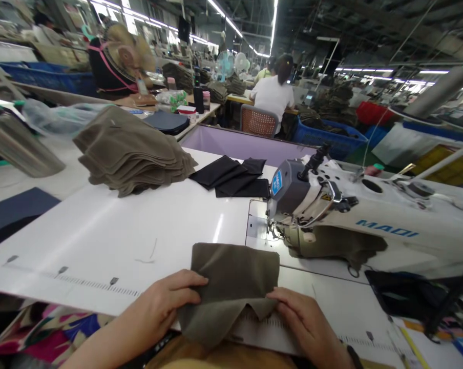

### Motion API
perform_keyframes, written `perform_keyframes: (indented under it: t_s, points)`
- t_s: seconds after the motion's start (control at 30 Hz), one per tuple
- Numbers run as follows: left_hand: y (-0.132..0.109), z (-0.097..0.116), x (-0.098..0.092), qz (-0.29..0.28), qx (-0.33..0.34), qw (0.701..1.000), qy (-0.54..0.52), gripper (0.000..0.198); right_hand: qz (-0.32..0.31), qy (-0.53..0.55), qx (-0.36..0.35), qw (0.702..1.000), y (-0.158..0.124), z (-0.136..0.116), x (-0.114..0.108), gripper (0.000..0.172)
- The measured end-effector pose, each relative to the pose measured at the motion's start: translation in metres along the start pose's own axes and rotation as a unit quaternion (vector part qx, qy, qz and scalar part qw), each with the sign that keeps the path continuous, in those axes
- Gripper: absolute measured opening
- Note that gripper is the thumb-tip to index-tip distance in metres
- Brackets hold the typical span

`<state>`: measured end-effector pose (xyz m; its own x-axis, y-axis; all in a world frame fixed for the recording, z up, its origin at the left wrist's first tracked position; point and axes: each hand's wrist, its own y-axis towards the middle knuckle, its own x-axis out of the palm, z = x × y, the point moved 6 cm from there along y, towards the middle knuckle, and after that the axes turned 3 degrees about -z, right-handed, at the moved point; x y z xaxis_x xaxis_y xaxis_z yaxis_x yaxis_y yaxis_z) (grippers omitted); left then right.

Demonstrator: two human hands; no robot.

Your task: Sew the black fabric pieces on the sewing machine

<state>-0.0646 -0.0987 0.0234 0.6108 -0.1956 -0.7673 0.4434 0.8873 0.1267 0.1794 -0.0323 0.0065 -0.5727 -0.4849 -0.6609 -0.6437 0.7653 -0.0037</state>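
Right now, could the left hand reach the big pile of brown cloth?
Probably, with a stretch. Only white table lies between the left hand and the pile, but that hand is busy pinching the folded cloth.

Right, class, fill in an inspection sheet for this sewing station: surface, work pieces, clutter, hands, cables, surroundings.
Surface: white table, ruler marks along its near edge.
Job's things: olive cloth, folded, lying in front of the sewing machine.
Clutter: cloth stack, black pieces, loose thread.
Hands: left hand and right hand each grip the olive cloth's near edge.
Cables: nothing seen.
Surroundings: seated person with back turned, blue crate, fan.
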Motion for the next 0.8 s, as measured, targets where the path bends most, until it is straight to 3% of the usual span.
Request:
perform_keyframes:
  t_s: [0.17,0.27,0.33,0.4,0.43,0.57,0.73,0.8]
  points:
    - [0.004,-0.019,-0.001,0.052,-0.066,0.993,-0.082,0.033,0.011,0.053,0.052,0.997,0.006,0.003,-0.001,0.030]
    - [0.011,-0.021,-0.002,0.041,-0.096,0.988,-0.113,0.029,0.030,0.117,0.058,0.991,0.007,0.007,0.000,0.032]
    - [0.016,-0.021,-0.002,0.029,-0.121,0.986,-0.108,0.028,0.030,0.171,0.029,0.984,0.005,0.007,0.003,0.051]
    - [0.019,-0.021,-0.003,0.043,-0.153,0.983,-0.090,0.026,0.022,0.197,0.007,0.980,0.002,0.007,0.007,0.081]
    - [0.020,-0.022,-0.005,0.057,-0.172,0.981,-0.077,0.025,0.024,0.195,0.011,0.980,0.001,0.008,0.009,0.088]
    - [0.023,-0.021,-0.006,0.066,-0.191,0.979,-0.014,0.026,0.076,0.147,0.075,0.983,0.000,0.012,0.010,0.061]
    - [0.027,-0.023,-0.008,0.089,-0.182,0.979,0.028,0.028,0.094,0.155,0.103,0.978,0.004,0.009,0.013,0.081]
    - [0.026,-0.028,-0.006,0.096,-0.188,0.977,0.022,0.028,0.099,0.166,0.112,0.975,0.005,0.010,0.014,0.081]
